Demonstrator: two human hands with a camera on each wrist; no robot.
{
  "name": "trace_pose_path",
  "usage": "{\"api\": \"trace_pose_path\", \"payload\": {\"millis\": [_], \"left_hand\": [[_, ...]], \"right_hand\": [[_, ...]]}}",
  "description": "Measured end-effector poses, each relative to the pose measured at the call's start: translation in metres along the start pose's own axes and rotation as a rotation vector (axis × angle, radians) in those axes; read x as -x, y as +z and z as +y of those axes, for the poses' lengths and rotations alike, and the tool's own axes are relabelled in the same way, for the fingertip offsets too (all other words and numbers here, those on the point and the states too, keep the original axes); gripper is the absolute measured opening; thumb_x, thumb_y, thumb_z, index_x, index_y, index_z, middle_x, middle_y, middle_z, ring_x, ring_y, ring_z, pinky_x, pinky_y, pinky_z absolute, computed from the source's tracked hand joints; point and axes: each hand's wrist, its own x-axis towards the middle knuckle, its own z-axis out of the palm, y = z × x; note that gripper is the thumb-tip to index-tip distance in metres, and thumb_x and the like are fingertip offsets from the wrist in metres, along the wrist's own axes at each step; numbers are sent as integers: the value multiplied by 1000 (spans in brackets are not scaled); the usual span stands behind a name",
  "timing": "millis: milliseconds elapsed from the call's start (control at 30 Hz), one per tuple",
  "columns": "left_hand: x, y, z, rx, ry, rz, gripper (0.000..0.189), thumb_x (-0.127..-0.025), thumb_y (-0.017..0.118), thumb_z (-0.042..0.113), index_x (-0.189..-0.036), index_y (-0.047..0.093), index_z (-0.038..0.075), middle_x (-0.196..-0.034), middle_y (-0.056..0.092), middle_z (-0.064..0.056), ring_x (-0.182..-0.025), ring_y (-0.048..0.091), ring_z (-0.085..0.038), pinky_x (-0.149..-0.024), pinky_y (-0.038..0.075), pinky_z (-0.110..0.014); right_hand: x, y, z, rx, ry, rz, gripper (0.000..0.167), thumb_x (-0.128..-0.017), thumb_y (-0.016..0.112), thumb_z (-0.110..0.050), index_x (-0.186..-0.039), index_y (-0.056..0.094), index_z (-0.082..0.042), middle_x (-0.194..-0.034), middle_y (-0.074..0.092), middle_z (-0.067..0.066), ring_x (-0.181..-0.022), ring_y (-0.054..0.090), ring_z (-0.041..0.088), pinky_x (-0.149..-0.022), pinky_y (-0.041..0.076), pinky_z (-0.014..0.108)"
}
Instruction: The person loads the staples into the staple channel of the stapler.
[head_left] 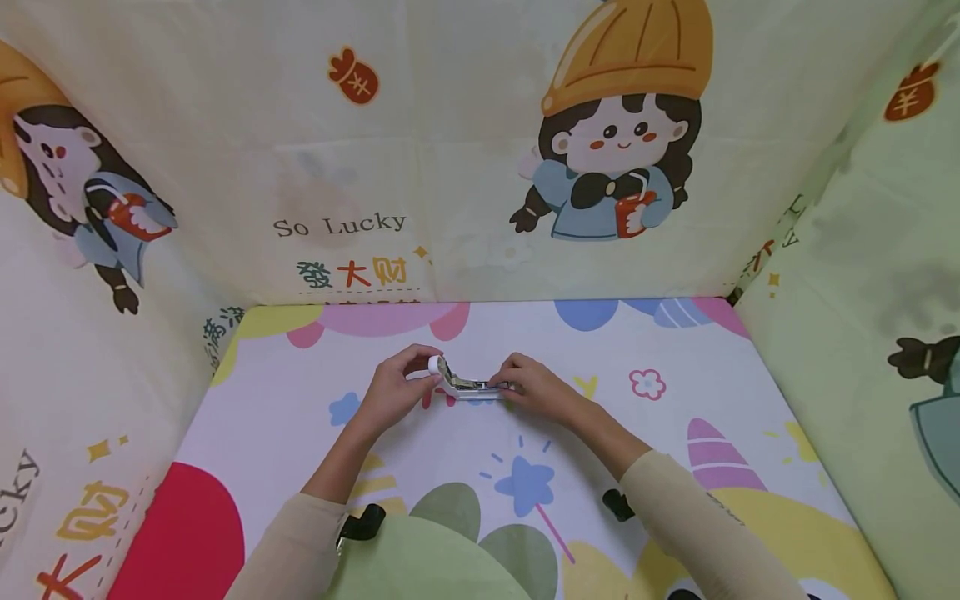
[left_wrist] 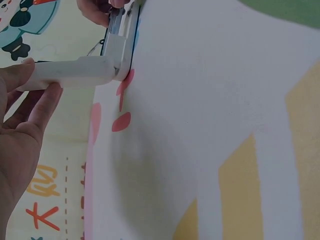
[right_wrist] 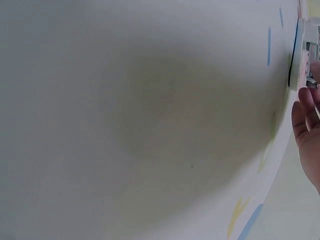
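A white stapler [head_left: 480, 395] lies on the table, its top arm swung up at the left so the metal staple channel shows. My left hand [head_left: 393, 387] grips the raised top arm, thumb on one side and fingers on the other, as the left wrist view shows of the white arm [left_wrist: 75, 72]. At the other end my right hand [head_left: 536, 387] has curled fingers on the stapler's channel and base. In the right wrist view the right hand [right_wrist: 311, 145] is at the image edge beside the stapler base [right_wrist: 297, 60]; its fingertips partly hide the channel.
A tabletop cloth [head_left: 600, 433] with colourful printed shapes covers the surface. Patterned cloth walls [head_left: 450, 150] rise behind and at both sides. Dark wrist-camera pieces [head_left: 363, 523] stick out near both sleeves.
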Motion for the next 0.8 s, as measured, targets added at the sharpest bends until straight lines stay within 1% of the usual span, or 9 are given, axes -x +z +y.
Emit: {"api": "trace_pose_path", "payload": {"millis": [233,300,433,567,667,800], "left_hand": [[0,-1,-2,6,23,-2,34,-92,77,8,-125,69,8,-118,71,-6,-114,69,-26,-98,59,-43],[0,-1,-2,10,32,-1,34,-92,77,7,-124,69,10,-118,72,-6,-113,70,-25,-99,58,-42],[0,-1,-2,16,44,-7,34,-92,77,7,-125,69,8,-118,71,-6,-114,70,-26,-99,58,-42],[-1,-1,-3,18,57,-13,37,-92,77,7,-127,67,4,-119,71,-7,-114,70,-27,-100,58,-44],[-1,-1,-3,12,52,-9,36,-92,77,7,-126,68,7,-119,71,-6,-114,70,-26,-99,59,-42],[-1,-1,-2,9,36,-7,35,-92,78,9,-125,69,10,-118,71,-5,-114,70,-26,-98,59,-40]], "right_hand": [[1,1,0,53,-8,-3,25,-94,75,-11,-118,78,-17,-113,65,5,-102,59,19,-91,55,35],[0,1,-1,64,-7,-11,25,-94,75,-11,-118,78,-17,-113,65,6,-102,59,19,-91,55,35],[-1,0,-2,79,-19,-12,25,-94,75,-9,-118,78,-16,-113,65,6,-103,59,19,-92,54,35],[-1,-1,-2,109,-53,-4,25,-94,75,-9,-117,78,-17,-112,65,6,-102,60,20,-91,54,35],[-1,-2,-2,153,-78,-6,26,-94,75,-9,-118,78,-18,-112,65,6,-102,59,20,-90,54,34],[-2,-5,-3,242,-139,1,28,-93,77,-11,-119,77,-20,-112,66,6,-99,60,20,-86,55,33]]}}
